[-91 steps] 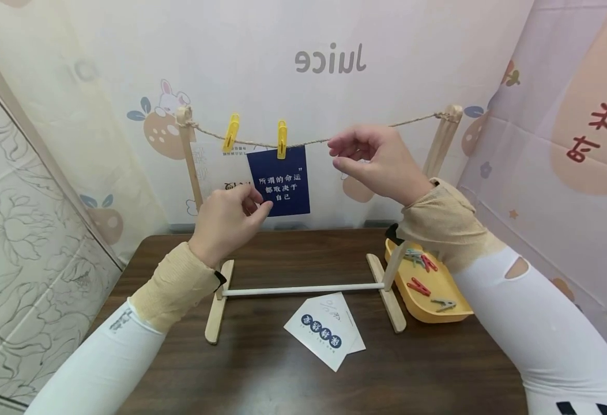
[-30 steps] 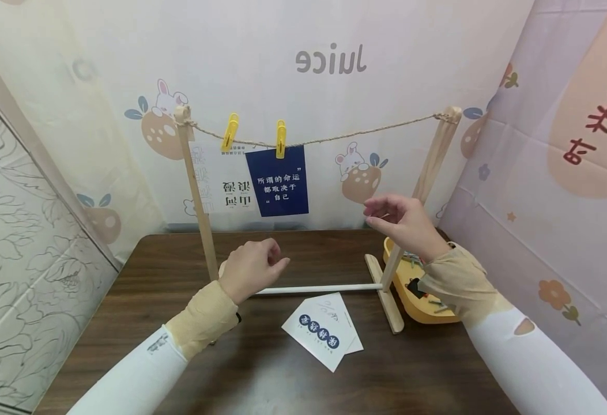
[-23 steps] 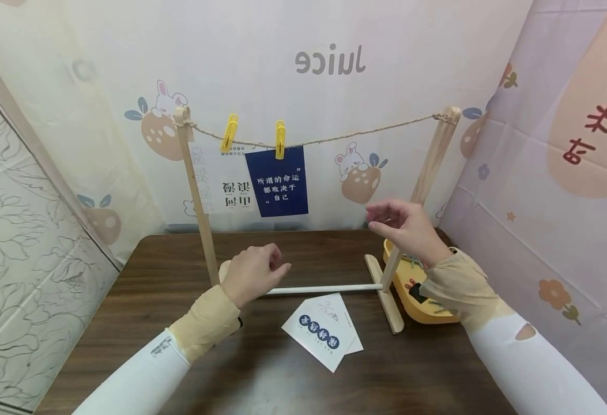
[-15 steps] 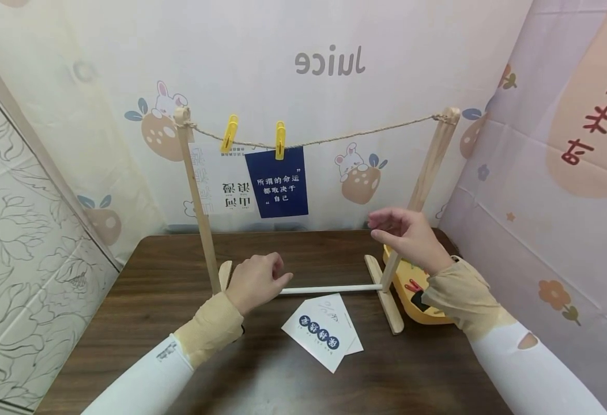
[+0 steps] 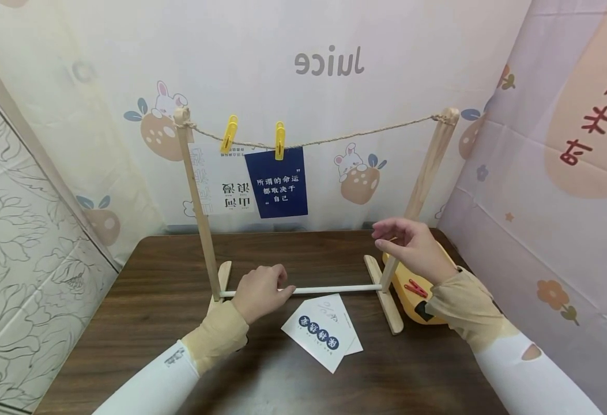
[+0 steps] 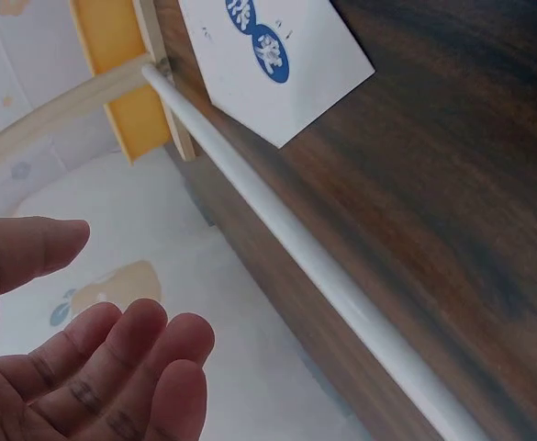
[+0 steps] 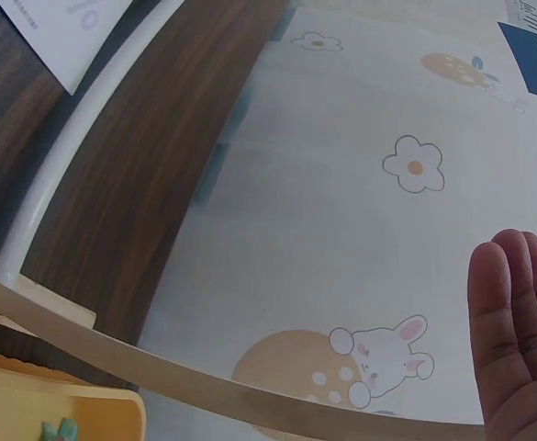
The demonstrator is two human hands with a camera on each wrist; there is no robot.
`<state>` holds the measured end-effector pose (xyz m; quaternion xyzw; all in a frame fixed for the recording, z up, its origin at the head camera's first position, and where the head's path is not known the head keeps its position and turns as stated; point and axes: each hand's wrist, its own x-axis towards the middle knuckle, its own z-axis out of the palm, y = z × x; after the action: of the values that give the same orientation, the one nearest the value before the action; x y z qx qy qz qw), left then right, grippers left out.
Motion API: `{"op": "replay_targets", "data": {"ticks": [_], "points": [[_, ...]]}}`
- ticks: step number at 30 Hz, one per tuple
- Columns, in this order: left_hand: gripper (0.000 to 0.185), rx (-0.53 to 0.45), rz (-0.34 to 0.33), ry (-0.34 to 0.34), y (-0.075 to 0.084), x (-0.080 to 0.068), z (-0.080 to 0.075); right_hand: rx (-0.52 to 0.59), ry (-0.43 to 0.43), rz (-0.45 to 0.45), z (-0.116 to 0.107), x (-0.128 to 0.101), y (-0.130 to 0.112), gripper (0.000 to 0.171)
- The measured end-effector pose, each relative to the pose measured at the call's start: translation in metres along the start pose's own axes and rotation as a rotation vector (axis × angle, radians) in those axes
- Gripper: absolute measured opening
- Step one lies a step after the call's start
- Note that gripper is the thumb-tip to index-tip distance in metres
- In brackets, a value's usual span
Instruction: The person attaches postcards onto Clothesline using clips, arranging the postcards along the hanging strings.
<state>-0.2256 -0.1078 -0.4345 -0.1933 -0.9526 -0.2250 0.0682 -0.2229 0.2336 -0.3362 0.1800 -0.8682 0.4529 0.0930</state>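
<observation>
My left hand (image 5: 263,293) hovers over the white crossbar (image 5: 334,289), its fingers loosely bent around nothing. In the left wrist view, a gap separates the thumb from the fingertips (image 6: 142,323). My right hand (image 5: 412,245) is in the air before the right wooden post (image 5: 430,167), fingers relaxed and nothing held. Two overlapping cards (image 5: 317,331) lie on the table just in front of the crossbar. On the twine (image 5: 355,137), one yellow clothespin (image 5: 279,141) holds a dark blue card (image 5: 278,187). Another yellow clothespin (image 5: 229,134) holds a white card (image 5: 234,183) to its left.
A yellow tray (image 5: 404,300) with a red clothespin (image 5: 415,288) and others stands at right, partly behind my right hand and wrist. The left post (image 5: 198,213) and wooden feet frame the rack on the brown table (image 5: 142,323). A printed curtain hangs behind.
Both hands have come down from the hanging blue card and the twine toward the table, and keep sinking slightly. The clipped cards and the cards on the table stay in place.
</observation>
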Motion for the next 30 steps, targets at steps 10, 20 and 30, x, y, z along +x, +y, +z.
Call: {"op": "replay_targets", "data": {"ticks": [10, 20, 30], "points": [[0.029, 0.008, -0.001, -0.041, 0.0, -0.003, 0.017, -0.038, -0.011, 0.032, 0.0, -0.012, 0.007, 0.028], [0.034, 0.039, 0.023, -0.059, 0.0, -0.01, 0.035, -0.007, -0.016, 0.032, -0.002, -0.024, 0.025, 0.026], [0.036, 0.06, 0.034, -0.109, 0.001, -0.014, 0.045, 0.114, -0.006, -0.036, -0.002, -0.031, 0.038, 0.025]]}}
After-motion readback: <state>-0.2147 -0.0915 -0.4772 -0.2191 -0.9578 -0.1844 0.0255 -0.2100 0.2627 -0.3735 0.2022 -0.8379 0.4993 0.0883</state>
